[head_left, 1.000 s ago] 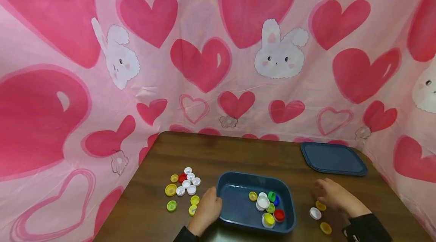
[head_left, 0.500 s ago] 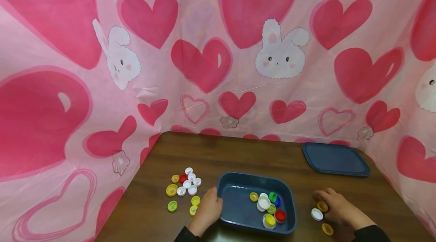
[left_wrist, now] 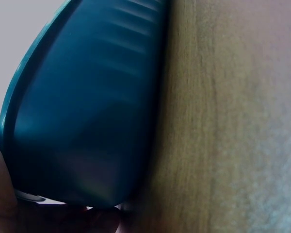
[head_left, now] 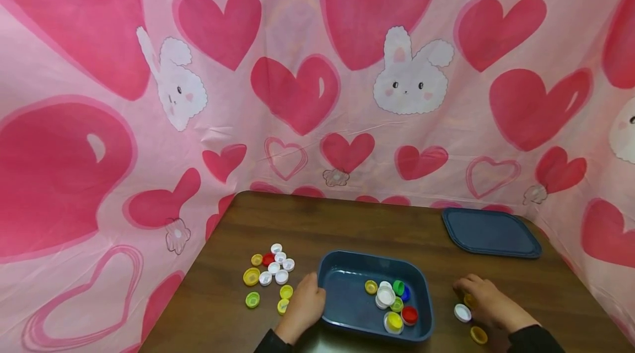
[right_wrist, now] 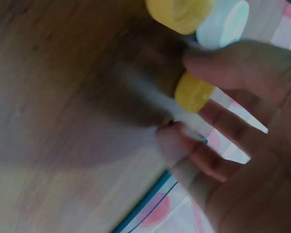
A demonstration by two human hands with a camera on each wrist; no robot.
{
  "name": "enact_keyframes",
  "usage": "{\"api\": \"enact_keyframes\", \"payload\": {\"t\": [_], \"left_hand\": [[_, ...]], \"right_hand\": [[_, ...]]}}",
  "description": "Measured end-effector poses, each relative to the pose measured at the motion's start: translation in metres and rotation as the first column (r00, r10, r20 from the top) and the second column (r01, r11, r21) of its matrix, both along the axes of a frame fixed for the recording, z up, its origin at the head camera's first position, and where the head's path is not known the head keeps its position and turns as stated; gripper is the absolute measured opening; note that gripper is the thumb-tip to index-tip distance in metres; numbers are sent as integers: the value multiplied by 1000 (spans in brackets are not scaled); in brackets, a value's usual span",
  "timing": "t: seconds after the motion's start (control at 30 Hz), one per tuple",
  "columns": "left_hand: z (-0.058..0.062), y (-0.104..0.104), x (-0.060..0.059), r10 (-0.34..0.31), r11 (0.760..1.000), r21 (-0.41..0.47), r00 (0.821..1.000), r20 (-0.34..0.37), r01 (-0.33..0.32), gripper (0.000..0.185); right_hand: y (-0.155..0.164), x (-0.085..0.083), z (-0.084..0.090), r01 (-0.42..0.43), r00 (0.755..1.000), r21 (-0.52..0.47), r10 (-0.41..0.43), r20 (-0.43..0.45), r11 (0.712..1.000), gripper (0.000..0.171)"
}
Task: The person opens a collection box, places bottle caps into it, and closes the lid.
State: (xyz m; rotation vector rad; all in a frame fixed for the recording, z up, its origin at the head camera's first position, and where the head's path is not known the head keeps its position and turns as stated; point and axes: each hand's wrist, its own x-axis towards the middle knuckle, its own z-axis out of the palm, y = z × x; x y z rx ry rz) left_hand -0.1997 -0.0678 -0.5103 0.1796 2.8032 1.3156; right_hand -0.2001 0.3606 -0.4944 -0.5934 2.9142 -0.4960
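Note:
My left hand (head_left: 306, 304) grips the left rim of a dark blue plastic box (head_left: 347, 317). In the left wrist view the box's side wall (left_wrist: 87, 107) fills the left half, with fingers low at its edge. Inside the box lie several bottle caps, among them a white cap (head_left: 385, 296) and a red cap (head_left: 409, 315). My right hand (head_left: 488, 300) reaches over a small yellow cap (right_wrist: 194, 92) on the table. The thumb is at that cap, and a gap shows before the forefinger's tip. Beside it lie a white cap (head_left: 463, 313) and another yellow cap (head_left: 478, 335).
On the left of the wooden table (head_left: 307, 220) several more caps lie loose, including a green cap (head_left: 252, 300) and a red one by white ones. A flat dark blue lid (head_left: 491, 233) lies at the back right. Patterned pink cloth (head_left: 297, 22) hangs behind.
My right hand has come down and slightly nearer to me, now partly covering the small yellow cap. The left hand stays on the box rim, and the box has not moved.

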Motion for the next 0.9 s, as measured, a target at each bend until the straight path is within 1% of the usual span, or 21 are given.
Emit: {"api": "enact_keyframes", "payload": {"t": [0.07,0.13,0.2,0.3,0.37,0.4,0.47,0.53,0.63,0.67,0.7,0.8,0.87,0.9], "left_hand": [[0,0,-1,3,1000,-2,1000,-1,-3,32],[1,1,-1,6,1000,2,1000,5,-6,33],[2,1,-2,7,1000,4,1000,14,-7,33],[2,1,-3,4,1000,12,1000,25,-5,34],[2,1,-2,2,1000,15,1000,25,-2,34],[2,1,-2,2,1000,15,1000,21,-2,34],[2,0,-2,-2,1000,15,1000,12,2,34],[3,0,-1,-4,1000,16,1000,6,4,33],[2,0,-2,-4,1000,21,1000,8,4,33],[2,0,-1,-6,1000,20,1000,8,6,33],[2,0,-1,-7,1000,21,1000,7,7,33],[2,-1,-1,-13,1000,19,1000,6,12,32],[1,-1,0,-14,1000,17,1000,4,14,32],[1,-1,0,-15,1000,17,1000,3,15,32]], "right_hand": [[2,-2,-1,-38,998,6,38,-52,999,38],[3,-4,1,-52,996,14,53,-73,999,37],[4,-4,3,-50,997,16,51,-62,999,37],[4,-3,9,-25,999,35,27,-40,999,37],[4,-3,14,-17,998,38,20,-54,999,37],[4,-3,16,-21,997,37,24,-75,999,37],[5,-4,18,-72,981,21,74,-179,997,35],[4,-6,21,-121,951,11,120,-283,993,33],[0,-10,28,-178,910,10,169,-379,984,33],[-3,-11,31,-188,902,9,176,-393,982,34],[-6,-12,34,-197,897,9,183,-402,980,35],[-19,-15,43,-216,893,14,203,-401,976,36],[-30,-16,50,-214,904,27,209,-374,976,36],[-37,-15,55,-204,918,32,203,-340,978,35]]}}
